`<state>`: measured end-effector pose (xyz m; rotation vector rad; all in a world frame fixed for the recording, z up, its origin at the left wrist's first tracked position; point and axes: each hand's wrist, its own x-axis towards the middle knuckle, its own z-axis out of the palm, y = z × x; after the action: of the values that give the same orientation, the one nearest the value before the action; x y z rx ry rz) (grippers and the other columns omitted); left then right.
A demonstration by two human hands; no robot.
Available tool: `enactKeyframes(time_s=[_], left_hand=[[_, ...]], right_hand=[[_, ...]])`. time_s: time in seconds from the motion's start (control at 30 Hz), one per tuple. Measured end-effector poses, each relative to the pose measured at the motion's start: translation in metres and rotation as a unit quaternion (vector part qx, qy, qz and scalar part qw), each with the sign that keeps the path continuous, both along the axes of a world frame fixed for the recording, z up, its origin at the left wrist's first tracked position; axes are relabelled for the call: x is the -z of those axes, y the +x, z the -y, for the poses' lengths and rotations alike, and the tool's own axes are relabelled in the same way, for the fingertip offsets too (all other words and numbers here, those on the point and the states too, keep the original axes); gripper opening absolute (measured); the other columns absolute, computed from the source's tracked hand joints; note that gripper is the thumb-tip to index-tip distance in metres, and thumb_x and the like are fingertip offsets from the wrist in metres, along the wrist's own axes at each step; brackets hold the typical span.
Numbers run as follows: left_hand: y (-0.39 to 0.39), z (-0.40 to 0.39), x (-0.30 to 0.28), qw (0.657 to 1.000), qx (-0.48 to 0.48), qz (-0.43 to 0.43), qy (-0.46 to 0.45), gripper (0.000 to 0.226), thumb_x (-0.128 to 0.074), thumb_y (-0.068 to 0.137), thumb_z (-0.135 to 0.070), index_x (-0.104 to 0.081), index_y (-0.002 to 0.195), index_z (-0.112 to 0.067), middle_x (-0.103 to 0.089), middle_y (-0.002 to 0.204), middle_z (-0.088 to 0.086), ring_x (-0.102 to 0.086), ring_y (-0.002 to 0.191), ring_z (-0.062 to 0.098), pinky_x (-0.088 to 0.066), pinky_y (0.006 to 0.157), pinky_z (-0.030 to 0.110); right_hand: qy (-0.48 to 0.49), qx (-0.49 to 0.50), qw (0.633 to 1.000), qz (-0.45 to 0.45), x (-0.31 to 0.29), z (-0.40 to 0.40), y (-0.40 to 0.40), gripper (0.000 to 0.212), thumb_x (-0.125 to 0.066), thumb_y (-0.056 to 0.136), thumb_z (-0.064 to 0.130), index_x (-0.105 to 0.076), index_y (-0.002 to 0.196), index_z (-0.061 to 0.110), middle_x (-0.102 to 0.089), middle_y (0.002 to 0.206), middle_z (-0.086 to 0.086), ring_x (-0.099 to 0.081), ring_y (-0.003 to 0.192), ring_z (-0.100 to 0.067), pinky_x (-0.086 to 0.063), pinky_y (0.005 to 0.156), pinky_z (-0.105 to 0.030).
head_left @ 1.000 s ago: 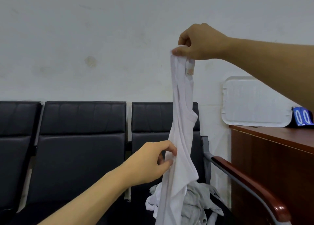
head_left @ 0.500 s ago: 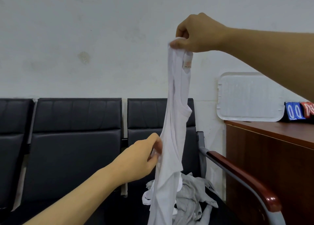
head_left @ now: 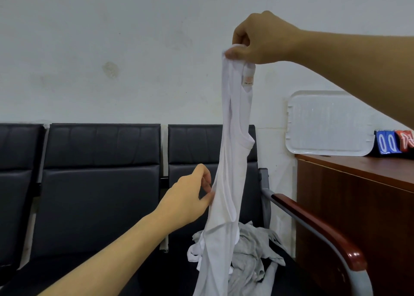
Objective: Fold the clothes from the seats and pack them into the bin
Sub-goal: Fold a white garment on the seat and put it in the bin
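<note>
A white tank top (head_left: 233,161) hangs full length in front of the right-hand seat. My right hand (head_left: 259,38) pinches its bunched top, beside the label, high against the wall. My left hand (head_left: 190,197) is at mid-height by the garment's left edge. Its thumb tip touches the fabric, and its curled fingers sit apart from the cloth with a gap showing. The tank top's lower end trails down to a heap of grey and white clothes (head_left: 253,251) on the black seat (head_left: 192,143). No bin is in view.
A row of black padded seats (head_left: 98,183) runs along the white wall. A wood-capped armrest (head_left: 313,224) closes the row on the right. Beside it stands a wooden cabinet (head_left: 358,206) with a white tray (head_left: 327,123) leaning on the wall and a blue and red score flipper (head_left: 389,143).
My left hand has moved from gripping the tank top's middle out to its left edge, and its fingers have come off the cloth. My right hand still holds the top up.
</note>
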<state>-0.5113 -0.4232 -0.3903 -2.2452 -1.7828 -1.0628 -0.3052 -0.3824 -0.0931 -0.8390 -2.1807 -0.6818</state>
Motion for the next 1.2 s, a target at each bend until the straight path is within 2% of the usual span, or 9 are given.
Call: enactKeyframes(time_s=[0.17, 0.33, 0.5, 0.73, 0.83, 0.87, 0.93, 1.03, 1.2], left_hand=[[-0.009, 0.008, 0.006, 0.997, -0.009, -0.067, 0.022, 0.018, -0.064, 0.101, -0.034, -0.047, 0.107, -0.035, -0.063, 0.099, -0.018, -0.062, 0.068, 0.009, -0.060, 0.070, 0.032], [-0.022, 0.014, 0.009, 0.996, -0.026, -0.083, 0.012, 0.015, -0.062, 0.101, -0.031, -0.058, 0.113, -0.040, -0.060, 0.097, -0.020, -0.059, 0.071, 0.005, -0.051, 0.068, 0.019], [-0.033, 0.020, 0.005, 0.996, -0.044, -0.071, -0.020, 0.021, -0.065, 0.101, -0.029, -0.052, 0.116, -0.036, -0.062, 0.091, -0.019, -0.063, 0.073, 0.007, -0.061, 0.077, 0.031], [-0.039, 0.031, 0.001, 0.977, -0.063, -0.174, -0.109, 0.030, -0.049, 0.105, -0.022, -0.066, 0.119, -0.042, -0.052, 0.109, -0.016, -0.064, 0.090, 0.013, -0.059, 0.084, 0.037], [-0.038, 0.035, 0.002, 0.973, -0.043, -0.163, -0.156, 0.015, -0.055, 0.099, -0.033, -0.065, 0.109, -0.034, -0.048, 0.106, -0.013, -0.063, 0.092, 0.017, -0.058, 0.087, 0.038], [-0.036, 0.038, 0.002, 0.972, -0.033, -0.159, -0.169, 0.017, -0.058, 0.098, -0.043, -0.065, 0.107, -0.031, -0.048, 0.105, -0.012, -0.063, 0.093, 0.018, -0.058, 0.088, 0.038], [-0.031, 0.043, 0.000, 0.975, -0.015, -0.130, -0.179, 0.037, -0.059, 0.095, -0.061, -0.070, 0.100, -0.027, -0.047, 0.106, -0.013, -0.061, 0.094, 0.015, -0.057, 0.088, 0.038], [-0.020, 0.052, -0.007, 0.988, -0.013, -0.104, -0.111, 0.047, -0.057, 0.094, -0.067, -0.077, 0.087, -0.024, -0.044, 0.108, -0.016, -0.060, 0.089, 0.010, -0.057, 0.083, 0.032], [0.005, 0.071, -0.017, 0.980, -0.012, -0.194, 0.046, 0.040, -0.053, 0.100, -0.061, -0.061, 0.081, -0.027, -0.030, 0.119, -0.015, -0.050, 0.067, 0.007, -0.045, 0.066, 0.016]], right_hand=[[-0.002, 0.009, 1.000, 0.001, 0.002, -0.001, 0.005, 0.034, -0.065, 0.096, 0.050, -0.071, 0.096, 0.016, -0.066, 0.084, 0.002, -0.062, 0.087, -0.022, -0.046, 0.075, -0.034], [-0.009, 0.010, 1.000, 0.000, 0.006, -0.005, 0.004, 0.031, -0.065, 0.097, 0.048, -0.071, 0.095, 0.017, -0.062, 0.077, 0.011, -0.062, 0.089, -0.022, -0.045, 0.075, -0.033], [-0.005, 0.018, 1.000, 0.004, 0.007, -0.005, 0.001, 0.031, -0.066, 0.097, 0.049, -0.070, 0.095, 0.019, -0.062, 0.076, 0.010, -0.064, 0.091, -0.026, -0.054, 0.080, -0.041], [-0.002, 0.018, 1.000, 0.005, 0.005, -0.011, -0.002, 0.029, -0.066, 0.094, 0.052, -0.067, 0.090, 0.024, -0.063, 0.081, 0.008, -0.064, 0.089, -0.026, -0.056, 0.081, -0.044], [0.002, 0.024, 1.000, 0.009, 0.005, -0.011, -0.004, 0.029, -0.066, 0.094, 0.052, -0.067, 0.089, 0.024, -0.064, 0.082, 0.007, -0.064, 0.087, -0.026, -0.055, 0.078, -0.042], [0.003, 0.024, 1.000, 0.011, 0.005, -0.012, -0.005, 0.029, -0.066, 0.094, 0.052, -0.067, 0.090, 0.023, -0.065, 0.083, 0.006, -0.064, 0.087, -0.026, -0.054, 0.077, -0.042], [0.007, 0.028, 0.999, 0.017, 0.006, -0.011, -0.007, 0.030, -0.065, 0.094, 0.053, -0.068, 0.091, 0.023, -0.066, 0.085, 0.003, -0.064, 0.088, -0.027, -0.053, 0.076, -0.041], [0.011, 0.033, 0.999, 0.026, 0.008, -0.010, -0.012, 0.030, -0.065, 0.094, 0.053, -0.067, 0.092, 0.023, -0.067, 0.089, 0.001, -0.064, 0.089, -0.028, -0.049, 0.074, -0.039], [0.018, 0.033, 0.999, 0.028, 0.011, -0.009, -0.021, 0.028, -0.063, 0.094, 0.051, -0.066, 0.093, 0.023, -0.066, 0.095, -0.002, -0.062, 0.093, -0.028, -0.045, 0.074, -0.037]])
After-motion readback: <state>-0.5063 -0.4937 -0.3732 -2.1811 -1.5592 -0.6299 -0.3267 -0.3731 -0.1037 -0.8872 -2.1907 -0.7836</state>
